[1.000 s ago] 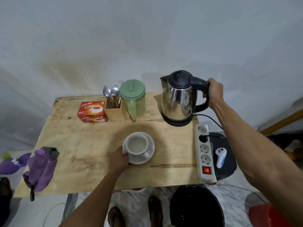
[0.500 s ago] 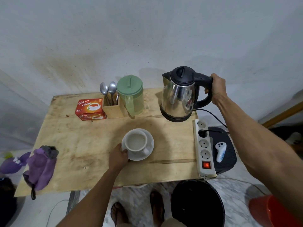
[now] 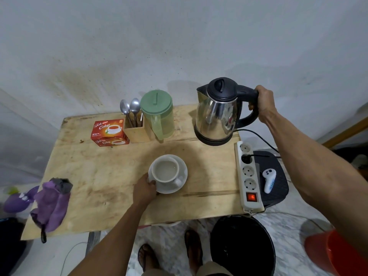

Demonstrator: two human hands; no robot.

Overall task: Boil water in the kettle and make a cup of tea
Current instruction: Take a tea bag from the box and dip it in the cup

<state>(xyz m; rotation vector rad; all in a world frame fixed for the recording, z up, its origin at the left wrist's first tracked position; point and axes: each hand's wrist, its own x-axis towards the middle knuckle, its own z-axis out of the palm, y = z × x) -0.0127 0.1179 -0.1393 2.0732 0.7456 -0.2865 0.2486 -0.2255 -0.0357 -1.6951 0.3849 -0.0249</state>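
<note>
A steel kettle (image 3: 217, 114) with a black lid and handle is at the table's back right, over its black base (image 3: 213, 140); I cannot tell whether it touches the base. My right hand (image 3: 263, 103) is closed around the kettle's handle. A white cup (image 3: 165, 171) stands on a white saucer (image 3: 182, 183) in the middle of the table, and its inside looks pale. My left hand (image 3: 144, 189) grips the saucer's near left rim. A red tea box (image 3: 108, 132) lies at the back left.
A wooden holder with spoons (image 3: 135, 128) and a green lidded jug (image 3: 158, 114) stand between the tea box and the kettle. A white power strip (image 3: 249, 176) with a lit switch lies along the right edge. A purple cloth (image 3: 51, 202) hangs at the front left. A black bucket (image 3: 242, 244) stands below.
The view has shifted a little. The kettle leans slightly more to the left in my right hand. My left hand stays on the saucer.
</note>
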